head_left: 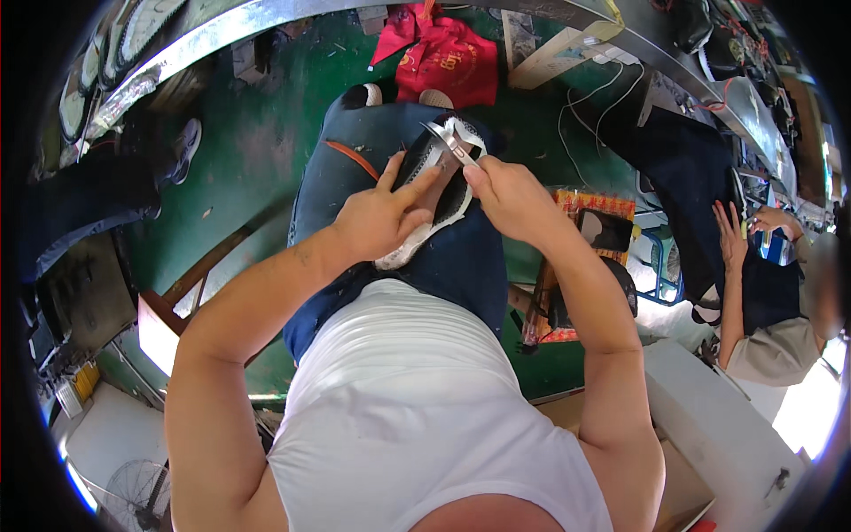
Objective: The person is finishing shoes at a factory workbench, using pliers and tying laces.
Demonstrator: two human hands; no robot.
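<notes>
Rests left hand [379, 215] on shoe [455, 189] across lap [474, 279], with fingers part-spread, laid over rather than wrapped; clasps metal tool [449, 142] in right hand [517, 199] with fingers curled snug. Likely light, soft-sided, firmer underneath; best taken by sole edge.

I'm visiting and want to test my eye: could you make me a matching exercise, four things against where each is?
Things
1. shoe
2. metal tool
3. orange strip
4. red cloth

Places
A. lying on the left trouser leg
B. near the picture's top edge
C. under the left hand
D. gripped in the right hand

Pairs: 1-C, 2-D, 3-A, 4-B
</notes>
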